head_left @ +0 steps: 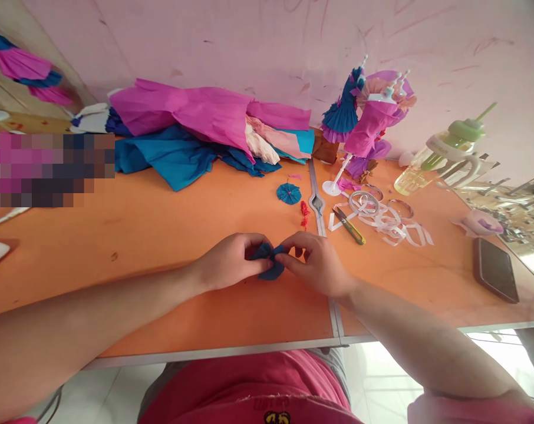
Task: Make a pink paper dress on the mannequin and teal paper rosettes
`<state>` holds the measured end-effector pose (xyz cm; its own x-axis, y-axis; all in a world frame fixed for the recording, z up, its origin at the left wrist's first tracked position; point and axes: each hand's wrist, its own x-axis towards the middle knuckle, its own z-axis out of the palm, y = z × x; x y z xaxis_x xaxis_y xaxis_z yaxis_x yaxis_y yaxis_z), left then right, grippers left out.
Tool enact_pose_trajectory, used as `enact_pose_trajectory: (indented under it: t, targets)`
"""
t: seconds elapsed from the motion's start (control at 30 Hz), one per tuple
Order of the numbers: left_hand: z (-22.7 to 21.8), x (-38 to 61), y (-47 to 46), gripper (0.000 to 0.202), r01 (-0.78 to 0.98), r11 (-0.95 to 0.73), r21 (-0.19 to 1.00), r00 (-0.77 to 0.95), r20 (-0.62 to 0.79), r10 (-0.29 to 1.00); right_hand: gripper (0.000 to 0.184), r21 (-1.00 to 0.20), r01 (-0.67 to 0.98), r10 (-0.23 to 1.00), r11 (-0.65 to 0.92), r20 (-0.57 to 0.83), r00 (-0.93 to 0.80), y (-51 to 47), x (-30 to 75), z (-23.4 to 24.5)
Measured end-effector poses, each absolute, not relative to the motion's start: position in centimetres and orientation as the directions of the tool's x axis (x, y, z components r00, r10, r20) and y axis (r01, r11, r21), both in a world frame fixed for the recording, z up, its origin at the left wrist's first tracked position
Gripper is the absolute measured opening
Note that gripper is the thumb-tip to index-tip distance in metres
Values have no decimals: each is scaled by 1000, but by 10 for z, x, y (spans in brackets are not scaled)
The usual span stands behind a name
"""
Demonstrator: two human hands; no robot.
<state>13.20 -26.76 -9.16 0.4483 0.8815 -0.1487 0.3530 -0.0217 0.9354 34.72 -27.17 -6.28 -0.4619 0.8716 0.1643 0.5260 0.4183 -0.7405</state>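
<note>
A small piece of dark blue crepe paper [271,270] is pinched between my two hands, just above the orange table near its front edge. My left hand [231,259] is closed on its left side, thumb on top. From the right, my right hand [315,259] grips the same piece with thumb and forefinger. The paper looks gathered in the middle, with folds spreading out. Beyond the hands lies a round pleated blue paper rosette [289,193] with a pink centre. Small red paper scraps [304,215] lie to its right.
Pink crepe paper [183,112] and blue crepe paper [170,156] are heaped by the wall. Paper-dressed doll stands [368,126], a drink bottle [444,153], tangled white tape [386,221], a yellow utility knife [350,227] and a phone [495,270] stand or lie on the right.
</note>
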Motion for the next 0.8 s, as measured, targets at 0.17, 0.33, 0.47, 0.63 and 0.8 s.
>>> enact_pose_trajectory:
  t: [0.17,0.33,0.47,0.63,0.8]
  targets:
    - [-92,132,-270,22,469,-112,876,441,-122,889,23,-760,538,870,364,71,-489,-272,347,-66]
    - [-94,130,-269,24,421,-67,904,448,-143,883,17,-758,523,866,391,110,-488,-273,348,-64]
    - [-97,129,-263,38,262,66,963,392,-168,905,10,-779,511,890,364,128,-438,-270,347,-69]
    - [-97,128,-259,37,185,149,971,369,-210,906,19,-816,450,900,363,182,-396,-269,347,-69]
    - [-99,128,-260,33,223,130,966,420,-216,882,44,-822,415,868,389,177,-464,-271,351,-62]
